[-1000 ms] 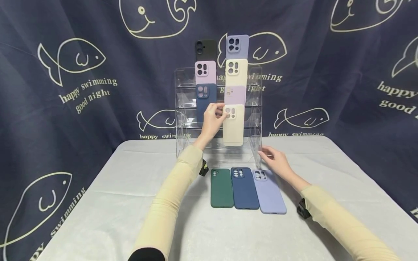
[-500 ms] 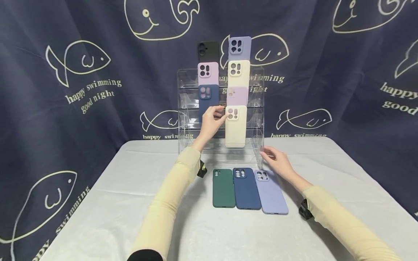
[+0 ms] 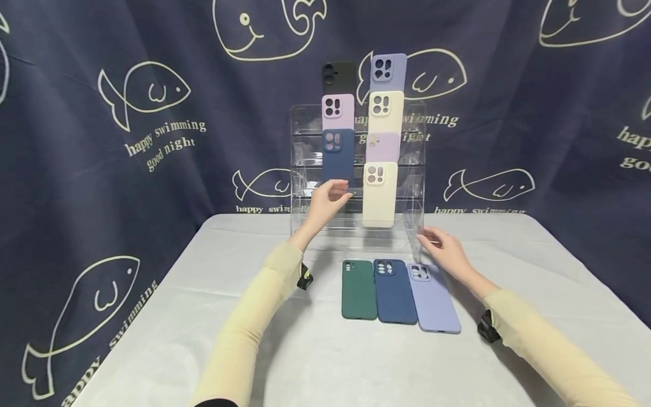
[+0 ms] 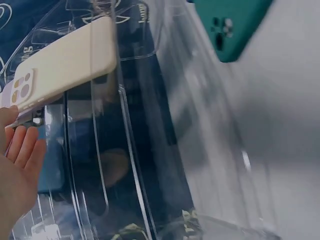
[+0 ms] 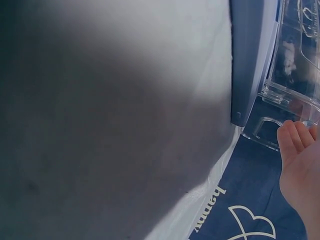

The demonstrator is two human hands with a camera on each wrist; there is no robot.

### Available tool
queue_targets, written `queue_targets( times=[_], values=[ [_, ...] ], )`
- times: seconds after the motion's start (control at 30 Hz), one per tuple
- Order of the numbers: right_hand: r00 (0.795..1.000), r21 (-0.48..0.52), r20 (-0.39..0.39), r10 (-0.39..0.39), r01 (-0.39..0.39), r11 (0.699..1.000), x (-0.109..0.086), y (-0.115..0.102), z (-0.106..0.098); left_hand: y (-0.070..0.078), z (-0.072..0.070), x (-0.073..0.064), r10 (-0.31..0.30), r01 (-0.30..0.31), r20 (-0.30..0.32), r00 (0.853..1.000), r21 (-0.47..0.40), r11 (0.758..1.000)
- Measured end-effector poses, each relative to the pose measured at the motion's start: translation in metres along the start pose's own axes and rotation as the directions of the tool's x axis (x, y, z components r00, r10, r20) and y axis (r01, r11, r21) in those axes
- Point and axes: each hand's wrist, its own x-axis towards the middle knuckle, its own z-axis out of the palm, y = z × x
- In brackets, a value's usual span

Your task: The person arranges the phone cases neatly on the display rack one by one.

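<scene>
In the head view, my left hand [image 3: 325, 208] hovers before the clear tiered stand [image 3: 411, 217], its thumb and fingers apart with nothing between them. Just right of it, a cream phone case [image 3: 380, 199] leans upright in a lower tier. Behind and above the fingers stands a dark blue phone case [image 3: 338, 161]. The left wrist view has the thumb close to the cream case's camera end. My right hand [image 3: 451, 255] touches the stand's right side with its fingertips; in the right wrist view those fingers [image 5: 289, 140] look straight.
Higher tiers hold a black case [image 3: 342, 79], lilac cases [image 3: 344, 120], a periwinkle case [image 3: 396, 73] and another cream case [image 3: 394, 116]. Flat on the white-covered table [image 3: 213, 294] lie a green case [image 3: 359, 291], a navy case [image 3: 396, 297] and a periwinkle case [image 3: 437, 302]. A fish-print curtain hangs behind.
My left hand has come away from the cream phone case, moving down and left. The right hand stays at the stand's side. The whole head view has shifted slightly.
</scene>
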Motion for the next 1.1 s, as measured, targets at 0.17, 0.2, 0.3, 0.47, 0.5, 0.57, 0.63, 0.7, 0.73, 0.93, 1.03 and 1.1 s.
queue_targets(
  times=[0.17,0.2,0.3,0.47,0.5,0.57,0.63,0.7,0.73,0.93,1.03,1.1],
  values=[
    [1.000,0.001,0.006,0.006,-0.006,1.000,0.000,0.000,0.000,-0.006,-0.008,-0.014,-0.019,0.020,0.034,0.999,-0.017,1.000],
    [1.000,0.000,0.005,0.005,-0.005,1.000,0.000,0.000,-0.001,-0.006,-0.009,-0.017,-0.023,0.024,0.039,0.999,-0.010,1.000],
    [1.000,-0.005,0.004,-0.001,0.001,1.000,0.000,0.000,-0.002,-0.008,-0.013,-0.024,-0.044,0.046,0.060,0.997,-0.019,0.999],
    [1.000,-0.014,-0.003,-0.016,0.016,1.000,0.001,-0.001,-0.002,-0.008,-0.018,-0.038,-0.071,0.072,0.113,0.991,-0.003,0.997],
    [1.000,-0.012,-0.003,-0.019,0.019,1.000,0.001,-0.002,-0.001,-0.008,-0.019,-0.041,-0.076,0.075,0.123,0.989,0.013,0.997],
    [1.000,-0.010,-0.001,-0.024,0.024,1.000,0.001,-0.003,0.000,-0.008,-0.020,-0.047,-0.078,0.072,0.143,0.987,0.043,0.996],
    [1.000,-0.012,0.000,-0.028,0.028,1.000,0.000,-0.003,0.001,-0.009,-0.020,-0.053,-0.073,0.064,0.161,0.984,0.059,0.996],
    [1.000,-0.017,-0.004,-0.030,0.030,0.999,0.000,-0.004,0.001,-0.010,-0.019,-0.058,-0.061,0.049,0.179,0.982,0.070,0.996],
    [0.999,-0.018,-0.007,-0.031,0.031,0.999,0.000,-0.003,0.001,-0.010,-0.018,-0.060,-0.051,0.038,0.187,0.981,0.073,0.997],
    [0.999,0.006,-0.015,-0.040,0.040,0.999,0.001,-0.002,0.002,-0.018,-0.014,-0.070,-0.024,-0.002,0.257,0.966,0.100,0.995],
    [0.999,-0.008,-0.015,-0.039,0.039,0.999,0.001,-0.002,0.001,-0.021,-0.012,-0.075,-0.025,-0.013,0.296,0.955,0.126,0.992],
    [0.999,-0.021,-0.012,-0.035,0.034,0.999,0.001,-0.003,0.001,-0.022,-0.012,-0.079,-0.011,-0.034,0.312,0.950,0.138,0.990]
  ],
)
